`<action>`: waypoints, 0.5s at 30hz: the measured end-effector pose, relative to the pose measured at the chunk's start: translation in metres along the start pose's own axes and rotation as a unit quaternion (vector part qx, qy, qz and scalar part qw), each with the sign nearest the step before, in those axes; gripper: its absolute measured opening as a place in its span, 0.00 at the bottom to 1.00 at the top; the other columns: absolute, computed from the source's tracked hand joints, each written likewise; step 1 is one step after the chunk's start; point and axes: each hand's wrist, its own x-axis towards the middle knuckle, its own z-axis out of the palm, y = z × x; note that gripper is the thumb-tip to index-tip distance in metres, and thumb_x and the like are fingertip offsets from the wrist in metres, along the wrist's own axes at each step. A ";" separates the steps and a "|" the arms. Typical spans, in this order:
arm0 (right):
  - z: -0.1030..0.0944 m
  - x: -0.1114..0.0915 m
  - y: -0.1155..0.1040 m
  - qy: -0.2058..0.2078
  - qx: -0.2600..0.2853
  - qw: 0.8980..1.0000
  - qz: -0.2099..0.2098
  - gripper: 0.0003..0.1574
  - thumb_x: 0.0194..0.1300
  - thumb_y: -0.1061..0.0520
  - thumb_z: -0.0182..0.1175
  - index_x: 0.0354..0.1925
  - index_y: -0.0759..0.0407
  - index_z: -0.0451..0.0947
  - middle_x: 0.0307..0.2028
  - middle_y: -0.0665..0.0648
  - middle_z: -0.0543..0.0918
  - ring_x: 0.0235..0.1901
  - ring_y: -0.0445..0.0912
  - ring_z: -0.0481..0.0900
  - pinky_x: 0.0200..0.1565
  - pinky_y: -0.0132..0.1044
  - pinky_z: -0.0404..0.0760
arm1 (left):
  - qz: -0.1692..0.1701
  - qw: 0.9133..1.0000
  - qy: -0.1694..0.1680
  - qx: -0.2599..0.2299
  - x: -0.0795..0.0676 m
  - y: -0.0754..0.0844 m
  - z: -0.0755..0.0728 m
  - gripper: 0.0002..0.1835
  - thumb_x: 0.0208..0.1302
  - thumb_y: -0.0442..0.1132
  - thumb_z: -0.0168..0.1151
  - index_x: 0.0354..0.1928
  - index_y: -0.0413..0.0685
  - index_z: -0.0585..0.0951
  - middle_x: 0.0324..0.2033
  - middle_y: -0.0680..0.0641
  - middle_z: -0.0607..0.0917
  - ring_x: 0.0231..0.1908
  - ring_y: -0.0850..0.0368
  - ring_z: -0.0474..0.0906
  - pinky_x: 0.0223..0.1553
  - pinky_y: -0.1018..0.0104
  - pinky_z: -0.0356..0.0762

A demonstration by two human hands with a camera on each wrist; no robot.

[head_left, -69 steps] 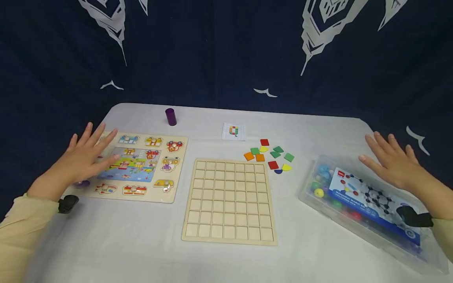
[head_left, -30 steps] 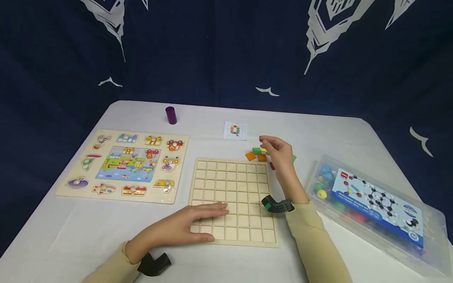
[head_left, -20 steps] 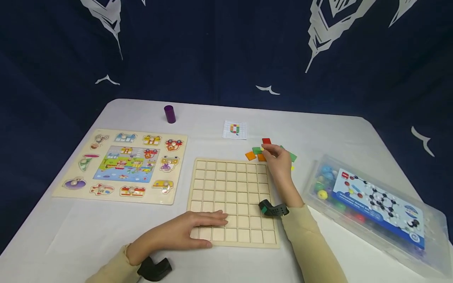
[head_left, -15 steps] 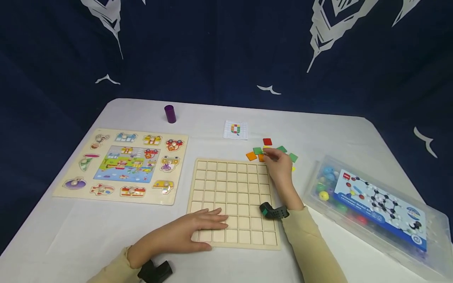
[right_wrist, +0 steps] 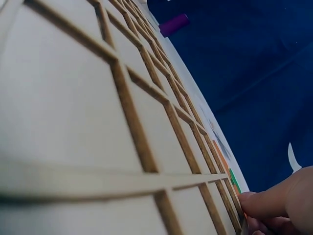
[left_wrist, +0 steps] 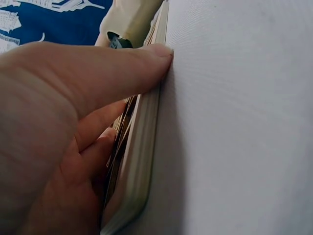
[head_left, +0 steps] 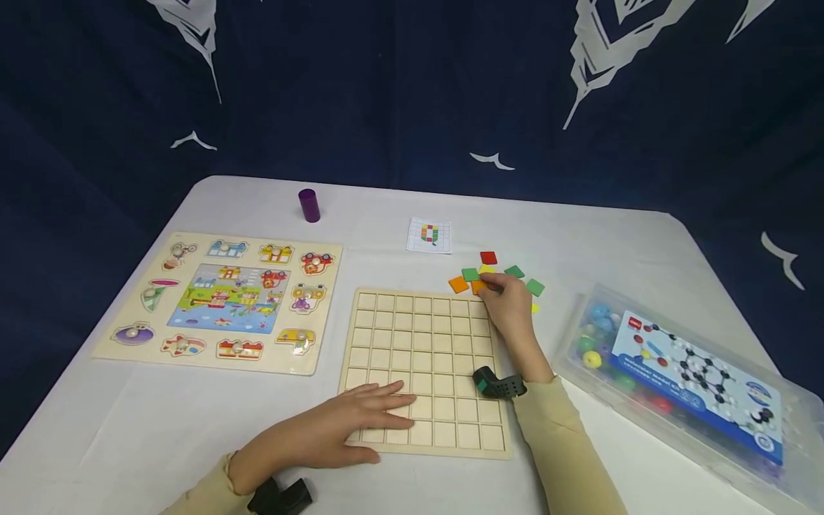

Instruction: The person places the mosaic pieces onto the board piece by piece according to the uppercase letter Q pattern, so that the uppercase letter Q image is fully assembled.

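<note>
A square wooden grid board [head_left: 433,363] lies at the front middle of the table. My left hand [head_left: 328,427] rests over its lower left corner with fingers spread; in the left wrist view the thumb [left_wrist: 132,68] lies across the board's edge. Beyond the upper right corner, the curled right hand [head_left: 510,304] has its thumb and fingertips at an orange square tile [head_left: 477,287], partly covering it. I cannot tell whether it pinches the tile. Around it lie another orange tile [head_left: 458,285], a green tile [head_left: 470,275], a yellow piece [head_left: 487,269] and a red tile [head_left: 488,257].
A picture puzzle board [head_left: 222,357] lies at left, and a purple cylinder [head_left: 309,206] stands at the back. Behind the grid board lies a small pattern card [head_left: 429,235]. A clear molecular model box [head_left: 695,386] sits at right. More green tiles [head_left: 535,287] lie right of the hand.
Both hands came in from the sides, the left onto the grid board, the right to the tiles. Lately the right fingertips shifted slightly nearer the board, and the left fingers spread.
</note>
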 end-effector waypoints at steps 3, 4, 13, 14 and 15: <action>0.000 0.000 0.000 0.002 -0.016 1.000 -0.011 0.16 0.59 0.70 0.60 0.47 0.72 0.79 0.44 0.68 0.78 0.44 0.56 0.76 0.45 0.46 0.76 | 0.003 1.000 0.002 0.004 0.000 0.000 0.000 0.30 0.56 0.37 0.68 0.63 0.53 0.73 0.68 0.53 0.61 0.68 0.53 0.47 0.65 0.54 0.47; 0.000 0.000 0.000 0.003 -0.021 1.000 -0.016 0.16 0.59 0.70 0.60 0.47 0.73 0.79 0.44 0.68 0.78 0.43 0.57 0.76 0.45 0.46 0.76 | 0.004 1.000 0.003 0.007 0.000 0.000 0.001 0.30 0.56 0.37 0.68 0.63 0.53 0.73 0.68 0.53 0.61 0.68 0.53 0.48 0.65 0.54 0.48; 0.000 0.000 0.001 0.005 -0.032 0.998 -0.045 0.15 0.56 0.69 0.63 0.44 0.74 0.80 0.39 0.68 0.77 0.39 0.58 0.75 0.42 0.48 0.74 | 0.006 1.000 0.009 0.019 -0.001 0.001 0.001 0.30 0.56 0.37 0.67 0.63 0.55 0.72 0.68 0.53 0.61 0.68 0.53 0.49 0.64 0.53 0.48; 0.000 0.001 0.001 0.006 -0.032 0.998 -0.048 0.14 0.56 0.69 0.63 0.43 0.73 0.80 0.38 0.68 0.77 0.39 0.58 0.75 0.42 0.48 0.74 | 0.006 1.000 0.009 0.018 -0.001 0.001 0.001 0.30 0.56 0.37 0.67 0.63 0.54 0.72 0.68 0.53 0.61 0.68 0.53 0.49 0.64 0.53 0.48; 0.000 0.001 0.001 0.007 -0.031 0.998 -0.052 0.14 0.56 0.69 0.64 0.43 0.73 0.80 0.38 0.68 0.77 0.39 0.58 0.76 0.42 0.48 0.73 | 0.006 1.000 0.009 0.016 -0.001 0.001 0.001 0.30 0.56 0.37 0.67 0.63 0.54 0.72 0.68 0.53 0.61 0.68 0.53 0.49 0.64 0.53 0.48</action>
